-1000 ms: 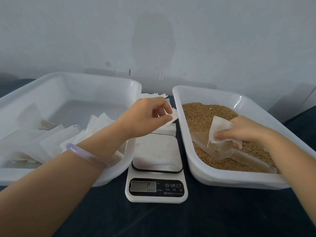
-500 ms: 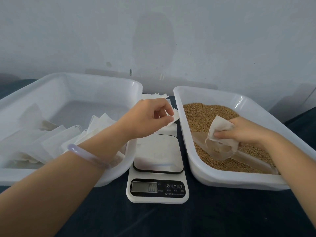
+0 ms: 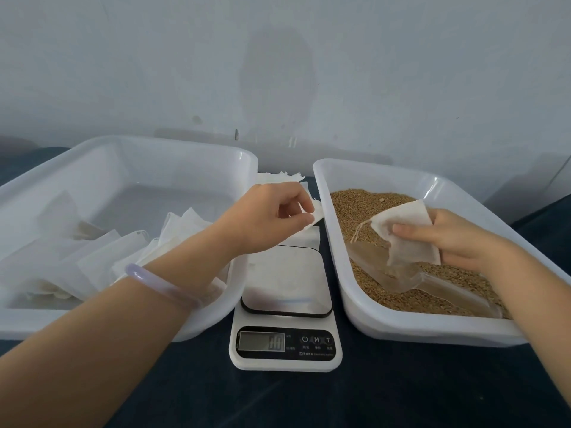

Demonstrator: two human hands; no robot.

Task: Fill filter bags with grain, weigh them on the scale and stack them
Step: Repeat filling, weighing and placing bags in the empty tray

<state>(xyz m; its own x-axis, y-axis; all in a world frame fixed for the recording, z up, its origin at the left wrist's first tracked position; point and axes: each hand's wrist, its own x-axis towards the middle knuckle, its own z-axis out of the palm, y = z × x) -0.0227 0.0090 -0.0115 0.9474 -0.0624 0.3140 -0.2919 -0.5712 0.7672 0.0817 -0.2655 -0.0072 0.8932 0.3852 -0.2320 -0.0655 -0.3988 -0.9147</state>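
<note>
Scale (image 3: 285,350) taken as dial centre.

Left hand (image 3: 272,217): my forearm enters from 7 o'clock and crosses the near right corner of the stacking tub (image 3: 129,143). A pale bracelet (image 3: 163,284) sits at the wrist. The hand is palm down above the far edge of the weighing platform (image 3: 285,279). Thumb and forefinger are closed in a narrow pinch on the corner of an empty filter bag (image 3: 316,215); the other fingers are curled under.

Right hand (image 3: 457,239): my forearm enters from 4 o'clock, over the near wall of the grain tub (image 3: 401,330). Fingers and thumb are wrapped on a drawstring filter bag (image 3: 408,230), which hangs mouth down over the bowl of the clear scoop (image 3: 401,273). I cannot tell whether the bag touches the scoop.

Positions:
- The grain (image 3: 370,205) fills the tub at 3 o'clock, and the scoop lies in it with its handle toward 4 o'clock.
- The stacked bags (image 3: 92,257) lie in the tub at 9 o'clock.
- The spare bag pile (image 3: 287,179) is at 12 o'clock, between the two tubs.
- The platform carries nothing.
- The display (image 3: 262,341) is lit, but its digits are too blurred to read.
- Everything rests on a dark cloth (image 3: 401,390).
</note>
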